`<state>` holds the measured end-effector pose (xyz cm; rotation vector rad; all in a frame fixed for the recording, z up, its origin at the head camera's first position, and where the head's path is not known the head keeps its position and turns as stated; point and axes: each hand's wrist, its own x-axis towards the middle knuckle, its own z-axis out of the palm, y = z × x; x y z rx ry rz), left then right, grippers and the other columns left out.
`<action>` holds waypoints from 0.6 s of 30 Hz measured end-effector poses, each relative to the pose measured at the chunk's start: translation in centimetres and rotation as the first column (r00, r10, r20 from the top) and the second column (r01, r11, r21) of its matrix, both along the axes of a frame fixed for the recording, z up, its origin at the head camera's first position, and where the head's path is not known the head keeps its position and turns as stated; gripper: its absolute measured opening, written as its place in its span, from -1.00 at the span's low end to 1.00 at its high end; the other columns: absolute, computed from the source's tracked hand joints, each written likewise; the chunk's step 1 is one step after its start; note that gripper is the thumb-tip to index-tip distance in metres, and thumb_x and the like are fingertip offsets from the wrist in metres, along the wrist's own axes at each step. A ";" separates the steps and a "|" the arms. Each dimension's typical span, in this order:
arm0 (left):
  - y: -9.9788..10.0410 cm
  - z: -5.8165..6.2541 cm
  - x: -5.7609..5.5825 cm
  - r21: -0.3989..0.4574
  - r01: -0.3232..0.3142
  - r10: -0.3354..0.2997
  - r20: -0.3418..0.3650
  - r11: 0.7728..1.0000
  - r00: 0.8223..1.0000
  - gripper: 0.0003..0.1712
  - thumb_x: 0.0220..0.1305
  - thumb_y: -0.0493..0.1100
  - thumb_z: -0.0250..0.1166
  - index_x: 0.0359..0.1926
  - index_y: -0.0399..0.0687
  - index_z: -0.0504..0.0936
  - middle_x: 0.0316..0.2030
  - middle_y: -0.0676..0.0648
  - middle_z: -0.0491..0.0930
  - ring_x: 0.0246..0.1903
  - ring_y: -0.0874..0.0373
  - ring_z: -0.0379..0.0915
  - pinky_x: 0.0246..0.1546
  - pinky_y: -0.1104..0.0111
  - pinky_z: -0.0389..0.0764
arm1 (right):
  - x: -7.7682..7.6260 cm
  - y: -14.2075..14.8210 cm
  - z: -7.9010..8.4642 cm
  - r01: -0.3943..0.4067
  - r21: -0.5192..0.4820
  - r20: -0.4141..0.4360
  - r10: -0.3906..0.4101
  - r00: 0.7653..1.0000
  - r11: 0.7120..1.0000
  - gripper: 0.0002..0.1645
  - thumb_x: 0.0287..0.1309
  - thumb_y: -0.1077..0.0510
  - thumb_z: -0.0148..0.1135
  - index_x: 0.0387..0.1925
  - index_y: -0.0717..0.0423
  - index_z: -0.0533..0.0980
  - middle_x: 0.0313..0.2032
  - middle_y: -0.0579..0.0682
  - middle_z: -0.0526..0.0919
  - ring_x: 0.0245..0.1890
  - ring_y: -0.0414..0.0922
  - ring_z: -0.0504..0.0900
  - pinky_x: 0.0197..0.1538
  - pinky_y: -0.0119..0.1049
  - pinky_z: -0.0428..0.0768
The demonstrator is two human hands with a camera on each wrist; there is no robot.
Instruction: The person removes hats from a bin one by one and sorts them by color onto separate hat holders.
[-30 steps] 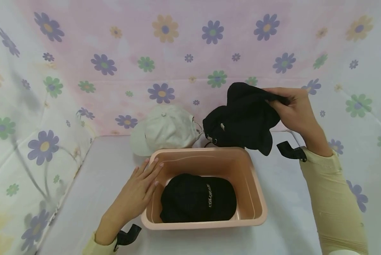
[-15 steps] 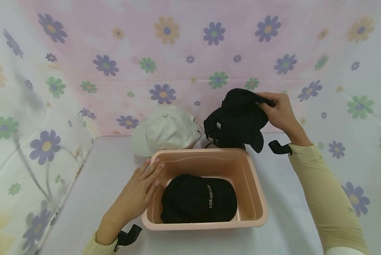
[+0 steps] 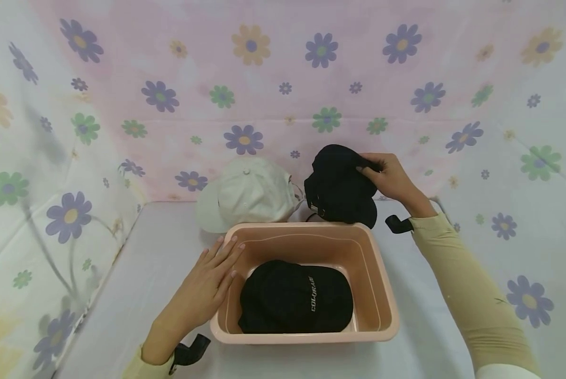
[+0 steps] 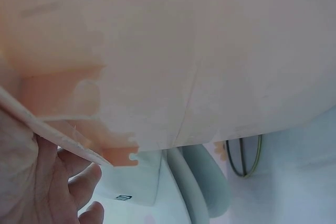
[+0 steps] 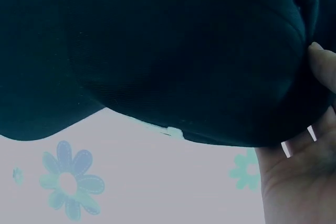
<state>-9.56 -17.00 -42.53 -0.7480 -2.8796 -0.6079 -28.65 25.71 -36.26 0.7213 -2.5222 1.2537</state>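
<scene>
In the head view my right hand [image 3: 390,178] pinches a black cap [image 3: 339,181] between thumb and fingers, just behind the basin's far right corner. The right wrist view shows the thumb [image 5: 324,66] on the cap's dark fabric [image 5: 194,61]. My left hand [image 3: 197,289] rests on the left rim of a peach plastic basin [image 3: 306,337], its fingers fairly straight. Another black cap [image 3: 283,297], with pale lettering on its front, lies inside the basin. Up close, the left wrist view shows the basin's outer wall [image 4: 226,51] beside that hand.
Behind the basin sits a white cap [image 3: 247,192], its brim to the left, close beside the held black cap. A pale cloth covers the table [image 3: 155,252]. Flower-printed fabric [image 3: 273,68] hangs at the back and both sides.
My right hand has moved left and down with the black cap, bringing it lower behind the basin. The left hand stays on the rim.
</scene>
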 end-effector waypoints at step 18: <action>-0.1 -0.3 -0.1 0.015 0.009 -0.009 0.008 1.000 1.000 -0.39 0.56 -0.16 0.10 0.54 -0.07 0.26 0.54 -0.15 0.16 0.54 -0.30 -0.05 0.41 -0.34 0.06 | -0.7 -1.6 -0.5 -0.110 0.070 0.187 0.095 0.978 0.991 -0.43 0.52 0.15 0.06 0.45 0.24 0.33 0.36 0.30 0.44 0.31 0.25 0.45 0.38 0.20 0.36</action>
